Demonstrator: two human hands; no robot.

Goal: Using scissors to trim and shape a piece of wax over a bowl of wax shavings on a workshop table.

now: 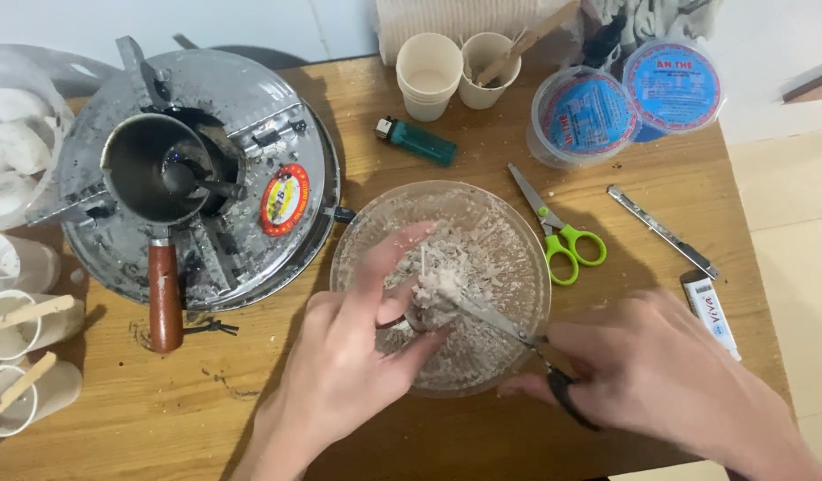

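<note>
We looked straight down on a wooden table, scuffed and dusted with pale crumbs, with light floor tiles along the right edge and a white wall at the top.

At the left stood a round metal stove, and on it sat a small dark pot with a brown handle pointing towards us. In the middle, near the front edge, stood a clear glass bowl, filled with whitish shavings.

Our left hand reached into the bowl, its fingers closed around a pale lump held just above the shavings. Our right hand gripped the dark handles of the scissors, whose blades lay over the bowl's rim and met the lump. The hands hid the near side of the bowl.

At the back stood two lidded tubs with blue and red labels, and beside them paper cups, one holding a wooden stick. More cups with sticks lined the left edge. Right of the bowl lay green scissors, then a box cutter and a small white tube. A teal lighter lay behind the bowl.
</note>
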